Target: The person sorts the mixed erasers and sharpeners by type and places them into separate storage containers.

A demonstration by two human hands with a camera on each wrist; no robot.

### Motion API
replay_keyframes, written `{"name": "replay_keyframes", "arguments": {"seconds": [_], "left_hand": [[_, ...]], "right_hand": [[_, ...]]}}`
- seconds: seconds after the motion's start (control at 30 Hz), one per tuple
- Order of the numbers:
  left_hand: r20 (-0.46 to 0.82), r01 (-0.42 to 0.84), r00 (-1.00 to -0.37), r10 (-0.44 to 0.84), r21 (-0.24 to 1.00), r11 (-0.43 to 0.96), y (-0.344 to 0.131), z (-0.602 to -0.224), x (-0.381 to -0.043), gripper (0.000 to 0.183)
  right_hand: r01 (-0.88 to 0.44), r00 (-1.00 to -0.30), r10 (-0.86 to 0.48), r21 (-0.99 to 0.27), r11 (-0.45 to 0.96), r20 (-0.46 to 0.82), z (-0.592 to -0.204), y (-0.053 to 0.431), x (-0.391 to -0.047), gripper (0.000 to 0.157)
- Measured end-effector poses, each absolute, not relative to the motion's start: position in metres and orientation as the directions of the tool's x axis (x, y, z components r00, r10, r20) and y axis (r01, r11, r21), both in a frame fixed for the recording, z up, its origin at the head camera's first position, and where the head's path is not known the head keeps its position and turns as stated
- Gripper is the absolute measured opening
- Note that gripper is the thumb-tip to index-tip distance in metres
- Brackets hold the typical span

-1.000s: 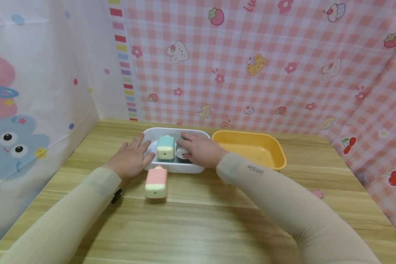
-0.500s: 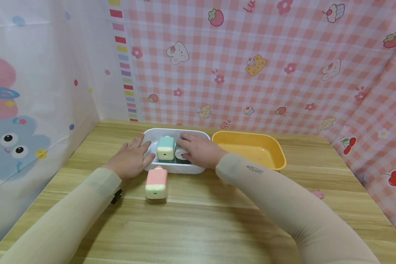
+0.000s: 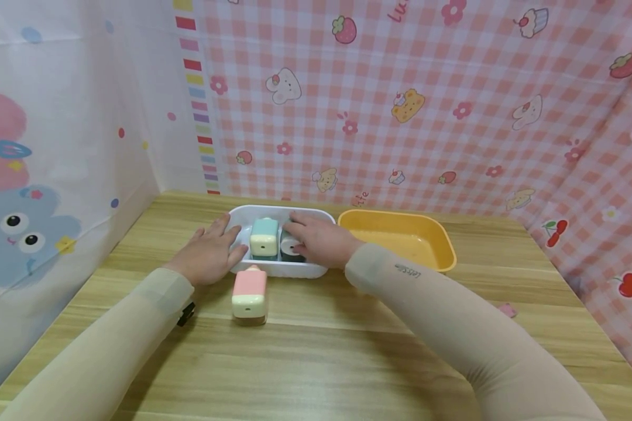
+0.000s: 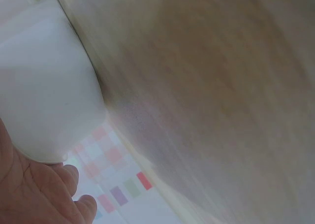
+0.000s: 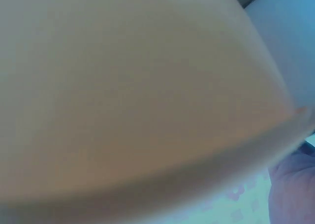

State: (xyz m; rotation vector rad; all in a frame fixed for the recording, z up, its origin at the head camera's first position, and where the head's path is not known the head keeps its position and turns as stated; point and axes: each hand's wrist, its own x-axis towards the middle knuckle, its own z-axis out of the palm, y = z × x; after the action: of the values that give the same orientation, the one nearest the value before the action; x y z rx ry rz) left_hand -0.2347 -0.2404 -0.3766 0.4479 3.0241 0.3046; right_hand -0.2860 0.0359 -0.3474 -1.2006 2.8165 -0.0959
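My left hand (image 3: 205, 251) lies with spread fingers at the left end of a white basin (image 3: 305, 269); in the left wrist view its fingers are against the basin's wall (image 4: 49, 91). Inside the basin lies a blocky teal-and-cream item (image 3: 264, 238) with a small dark hole in its cream end. To its right, my right hand (image 3: 323, 237) grips a dark item with a round white end (image 3: 291, 247), thumb near and fingers beyond; the hand partly hides it. A similar pink-and-cream item (image 3: 250, 295) lies on the table in front of the basin.
A yellow basin (image 3: 437, 231) stands right of the white one; blurred, its wall (image 5: 123, 96) fills the right wrist view. A small pink piece (image 3: 507, 309) lies at the table's right. Patterned cloth (image 3: 368, 146) hangs behind the table.
The dark item in my right hand has shifted a little, so more of its white end and dark side shows. My left hand and the other items stay in place.
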Motion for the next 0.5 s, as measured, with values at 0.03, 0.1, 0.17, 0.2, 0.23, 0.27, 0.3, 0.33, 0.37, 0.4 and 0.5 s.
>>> {"name": "replay_keyframes", "arguments": {"seconds": [0.03, 0.1, 0.17, 0.2, 0.23, 0.27, 0.3, 0.33, 0.37, 0.4, 0.5], "left_hand": [[-0.04, 0.279, -0.955, 0.293, 0.206, 0.938, -0.2404, -0.3765, -0.2345, 0.077], [-0.042, 0.278, -0.955, 0.293, 0.206, 0.938, -0.2403, -0.3764, -0.2344, 0.078], [-0.043, 0.277, -0.956, 0.292, 0.206, 0.939, -0.2401, -0.3762, -0.2343, 0.077], [-0.043, 0.276, -0.956, 0.291, 0.207, 0.939, -0.24, -0.376, -0.2342, 0.076], [-0.044, 0.275, -0.956, 0.29, 0.208, 0.939, -0.2399, -0.3758, -0.2341, 0.075], [-0.044, 0.274, -0.956, 0.289, 0.21, 0.939, -0.2398, -0.3757, -0.234, 0.074], [-0.045, 0.274, -0.956, 0.289, 0.21, 0.938, -0.2395, -0.3756, -0.234, 0.073], [-0.045, 0.273, -0.956, 0.288, 0.21, 0.939, -0.2394, -0.3754, -0.2339, 0.072], [-0.044, 0.273, -0.957, 0.288, 0.21, 0.939, -0.2393, -0.3753, -0.2338, 0.072], [-0.044, 0.273, -0.957, 0.288, 0.209, 0.939, -0.2393, -0.3752, -0.2337, 0.072], [-0.045, 0.272, -0.957, 0.287, 0.205, 0.94, -0.2394, -0.3751, -0.2335, 0.075]], "right_hand": [[-0.717, -0.69, -0.722, -0.086, 0.691, -0.045, -0.3479, 0.0356, -0.2861, 0.061], [-0.719, -0.691, -0.722, -0.078, 0.691, -0.039, -0.349, 0.0351, -0.2863, 0.061], [-0.72, -0.69, -0.723, -0.074, 0.69, -0.032, -0.35, 0.0349, -0.2866, 0.06], [-0.721, -0.69, -0.724, -0.069, 0.69, -0.03, -0.3504, 0.0349, -0.2868, 0.06], [-0.722, -0.689, -0.724, -0.065, 0.689, -0.029, -0.3508, 0.035, -0.287, 0.06], [-0.723, -0.688, -0.725, -0.062, 0.688, -0.029, -0.3508, 0.035, -0.2872, 0.06], [-0.723, -0.688, -0.725, -0.06, 0.689, -0.03, -0.3507, 0.035, -0.2873, 0.06], [-0.722, -0.689, -0.724, -0.059, 0.69, -0.032, -0.3504, 0.0351, -0.2874, 0.06], [-0.721, -0.69, -0.723, -0.059, 0.69, -0.035, -0.35, 0.0352, -0.2874, 0.06], [-0.72, -0.69, -0.722, -0.058, 0.691, -0.038, -0.3495, 0.0353, -0.2874, 0.061], [-0.718, -0.692, -0.721, -0.06, 0.693, -0.046, -0.3475, 0.0358, -0.287, 0.061]]}}
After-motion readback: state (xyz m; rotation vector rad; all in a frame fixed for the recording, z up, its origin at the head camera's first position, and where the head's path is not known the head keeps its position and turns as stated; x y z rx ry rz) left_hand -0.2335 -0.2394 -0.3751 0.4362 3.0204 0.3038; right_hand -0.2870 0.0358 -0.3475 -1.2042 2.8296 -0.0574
